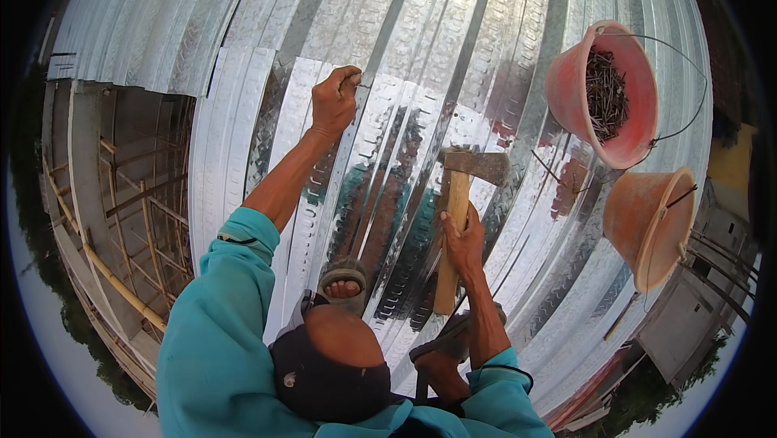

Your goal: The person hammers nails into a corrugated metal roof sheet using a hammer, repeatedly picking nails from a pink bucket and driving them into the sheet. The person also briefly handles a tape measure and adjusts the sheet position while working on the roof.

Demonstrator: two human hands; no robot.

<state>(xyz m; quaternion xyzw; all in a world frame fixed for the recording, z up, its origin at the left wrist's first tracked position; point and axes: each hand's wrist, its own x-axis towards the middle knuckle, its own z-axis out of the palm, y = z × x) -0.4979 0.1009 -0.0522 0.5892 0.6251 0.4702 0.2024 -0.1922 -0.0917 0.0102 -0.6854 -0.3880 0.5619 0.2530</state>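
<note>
The nail (362,82), pinched between fingertips of the left hand (333,102), stands on a rib of the corrugated metal sheet (243,25), well clear of its left edge. The right hand (463,242) is clenched around the wooden-handled hammer (457,211). A misaligned blow could strike the fingers or deflect the nail; the nail bucket (603,94) and the empty bucket (647,223) sit toward the right edge.

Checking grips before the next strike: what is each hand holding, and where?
Right hand grips the hammer mid-handle. Left hand pinches a nail against the metal sheet.

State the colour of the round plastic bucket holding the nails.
The round plastic bucket is salmon pink, seen best in the head view.
</note>
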